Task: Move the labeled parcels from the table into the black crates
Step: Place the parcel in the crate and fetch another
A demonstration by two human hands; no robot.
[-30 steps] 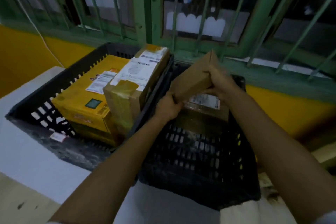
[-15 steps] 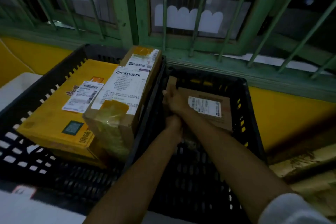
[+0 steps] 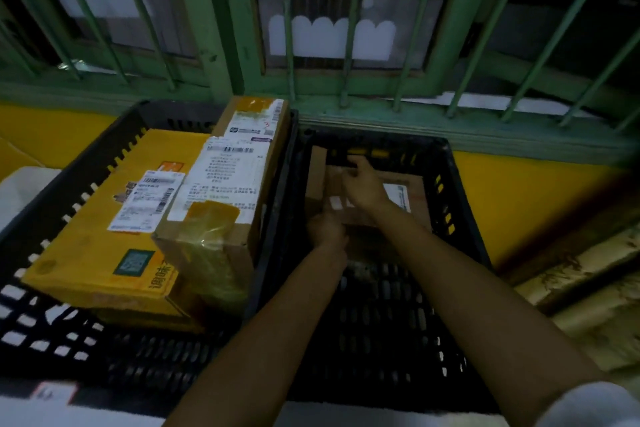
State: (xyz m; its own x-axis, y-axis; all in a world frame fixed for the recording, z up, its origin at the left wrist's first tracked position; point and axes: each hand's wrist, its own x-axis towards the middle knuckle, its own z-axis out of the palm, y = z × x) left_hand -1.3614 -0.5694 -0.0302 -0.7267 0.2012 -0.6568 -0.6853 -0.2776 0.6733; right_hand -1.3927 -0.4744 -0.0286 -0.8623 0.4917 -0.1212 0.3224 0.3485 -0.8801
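Note:
Two black crates stand side by side. The left crate (image 3: 86, 163) holds a yellow parcel (image 3: 104, 236) and a brown taped parcel (image 3: 225, 191), both with white labels. At the far end of the right crate (image 3: 464, 204) a flat brown labeled parcel (image 3: 415, 194) lies. A small brown parcel (image 3: 315, 177) rests along that crate's left wall. My left hand (image 3: 325, 225) grips the near end of the small parcel, its fingers hidden. My right hand (image 3: 363, 184) hovers over the flat parcel with relaxed fingers and holds nothing.
Green window bars (image 3: 346, 45) and a green sill rise right behind the crates, above a yellow wall (image 3: 519, 201). The white table (image 3: 20, 191) shows at the left and along the bottom edge. A pale, dirty ledge (image 3: 588, 288) lies to the right of the right crate.
Both hands lowered the small brown parcel from above into the right crate, against its left wall. My right hand has since let go and shifted right. The view moved closer over the crates.

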